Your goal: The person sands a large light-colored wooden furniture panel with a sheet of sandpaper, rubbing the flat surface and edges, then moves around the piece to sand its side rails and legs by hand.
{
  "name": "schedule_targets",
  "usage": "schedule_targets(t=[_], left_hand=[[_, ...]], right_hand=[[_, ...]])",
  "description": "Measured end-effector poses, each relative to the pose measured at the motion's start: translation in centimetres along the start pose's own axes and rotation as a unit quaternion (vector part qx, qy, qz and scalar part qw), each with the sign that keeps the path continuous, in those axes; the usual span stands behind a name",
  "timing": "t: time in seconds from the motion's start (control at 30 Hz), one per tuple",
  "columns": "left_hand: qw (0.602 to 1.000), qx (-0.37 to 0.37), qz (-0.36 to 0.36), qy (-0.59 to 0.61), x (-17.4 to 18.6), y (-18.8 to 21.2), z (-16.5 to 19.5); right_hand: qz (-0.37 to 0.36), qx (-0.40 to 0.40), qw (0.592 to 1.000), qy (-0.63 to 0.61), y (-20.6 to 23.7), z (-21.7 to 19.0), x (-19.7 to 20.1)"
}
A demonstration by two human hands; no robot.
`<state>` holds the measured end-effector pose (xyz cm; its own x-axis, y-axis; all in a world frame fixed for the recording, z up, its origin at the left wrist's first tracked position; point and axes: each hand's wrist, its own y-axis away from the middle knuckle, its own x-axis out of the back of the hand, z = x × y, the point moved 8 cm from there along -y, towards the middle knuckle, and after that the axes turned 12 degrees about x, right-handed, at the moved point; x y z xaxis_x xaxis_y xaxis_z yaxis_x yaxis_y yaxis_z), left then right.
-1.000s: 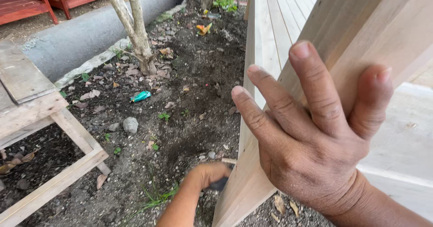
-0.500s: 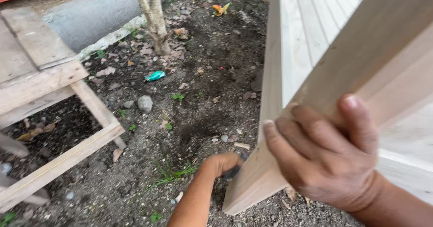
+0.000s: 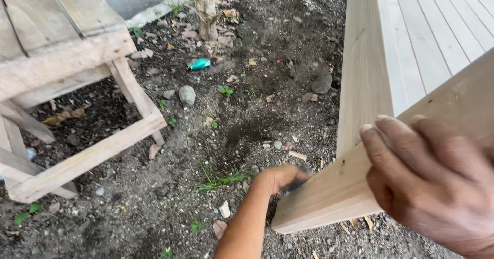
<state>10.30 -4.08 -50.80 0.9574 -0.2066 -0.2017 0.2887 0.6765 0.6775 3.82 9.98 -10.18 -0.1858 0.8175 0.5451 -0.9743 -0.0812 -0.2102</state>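
Right hand (image 3: pixel 437 179) clamps fingers over edge of pale plank (image 3: pixel 355 182), held tilted, low end just above soil (image 3: pixel 170 197) beside deck (image 3: pixel 411 38). Left hand (image 3: pixel 280 179) reaches under plank's low end, curled round small dark object; what it is, cannot tell. Risk: plank slips or drops, pinching left hand against deck edge. Loose stones (image 3: pixel 187 94) could trip footing. Wooden frame (image 3: pixel 77 110) stands apart. No containers seen.

Left hand (image 3: pixel 280 179) reaches low, fingers curled; right hand (image 3: pixel 432 179) sits near, fingers bent.
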Motion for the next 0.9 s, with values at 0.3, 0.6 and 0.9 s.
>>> schedule_targets(t=[0.3, 0.6, 0.9], left_hand=[[0.989, 0.046, 0.111, -0.086, 0.9, -1.3, -4.2], [0.952, -0.156, -0.201, 0.170, -3.2, 0.0, 7.5], [0.993, 0.032, 0.090, -0.074, -0.6, -0.3, -1.7]], right_hand=[[-0.104, 0.172, 0.977, 0.066, 2.0, -5.4, -5.7], [-0.141, 0.337, 0.931, 0.001, 5.6, -10.7, -10.1], [-0.088, 0.322, 0.941, -0.047, 4.2, -10.8, -8.6]])
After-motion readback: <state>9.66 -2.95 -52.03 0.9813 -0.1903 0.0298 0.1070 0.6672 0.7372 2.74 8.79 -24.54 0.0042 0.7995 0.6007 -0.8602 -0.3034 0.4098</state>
